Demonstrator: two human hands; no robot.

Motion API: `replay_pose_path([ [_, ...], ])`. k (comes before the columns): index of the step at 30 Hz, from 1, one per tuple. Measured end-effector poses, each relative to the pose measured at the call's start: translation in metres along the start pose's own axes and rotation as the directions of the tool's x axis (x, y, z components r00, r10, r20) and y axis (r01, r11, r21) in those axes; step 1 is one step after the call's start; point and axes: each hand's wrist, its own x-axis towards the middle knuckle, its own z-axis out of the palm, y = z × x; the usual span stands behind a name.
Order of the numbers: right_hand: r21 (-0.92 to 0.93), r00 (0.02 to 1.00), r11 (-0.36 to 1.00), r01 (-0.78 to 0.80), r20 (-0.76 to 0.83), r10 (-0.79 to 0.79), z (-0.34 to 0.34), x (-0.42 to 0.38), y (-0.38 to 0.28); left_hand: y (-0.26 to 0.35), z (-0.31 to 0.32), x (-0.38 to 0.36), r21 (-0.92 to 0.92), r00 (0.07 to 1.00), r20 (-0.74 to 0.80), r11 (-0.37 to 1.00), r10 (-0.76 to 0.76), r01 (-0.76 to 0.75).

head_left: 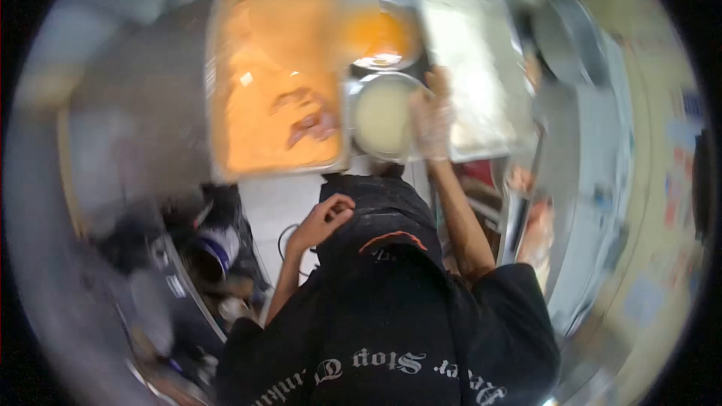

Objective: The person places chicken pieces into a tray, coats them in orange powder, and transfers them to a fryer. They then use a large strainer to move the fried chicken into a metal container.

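My right hand [432,122], in a clear glove and blurred, reaches to the right rim of a round metal bowl [382,116] holding pale, cream-coloured contents. Its fingers point away from me between that bowl and a tray of white powder [470,68]; whether they grip the rim cannot be made out. Held low before my apron [387,199], my left hand [325,219] is bare, its fingers loosely bent and nothing in them. To the left lies a large tray of orange coating [263,124] with several reddish meat pieces [312,124] on it.
Behind the pale bowl stands a bowl with bright orange contents [382,36]. A blurred round shape [297,11] covers part of the orange tray's far end. An empty-looking grey pan [568,37] is at the far right. A white-and-blue tub [218,249] sits lower left.
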Motion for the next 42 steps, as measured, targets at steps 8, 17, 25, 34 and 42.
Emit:
replay_pose_path([
  [8, 0.086, 0.790, 0.913, -0.398, -0.474, 0.389, -0.104, -0.113, 0.022, 0.043, 0.152, 0.113, 0.398, 0.889, 0.399, 0.831, 0.223, -0.388],
  [17, -0.164, 0.715, 0.858, -0.487, -0.639, 0.284, -0.335, -0.150, 0.263, 0.027, 0.255, 0.169, 0.457, 0.801, 0.588, 0.864, -0.117, -0.209],
  [25, -0.838, 0.764, 0.342, -0.426, -0.131, 0.631, -0.399, -0.118, 0.339, 0.032, 0.367, 0.224, 0.512, 0.822, 0.554, 0.833, -0.134, -0.210],
  [34, 0.593, 0.716, 0.506, -0.627, 0.183, 0.674, -0.457, -0.124, 0.357, 0.033, 0.396, 0.244, 0.542, 0.903, 0.361, 0.841, -0.234, 0.001],
  [42, 0.624, 0.601, 0.476, -0.620, -0.013, 0.799, -0.461, -0.122, 0.309, 0.039, 0.415, 0.276, 0.570, 0.889, 0.428, 0.812, -0.164, -0.125],
])
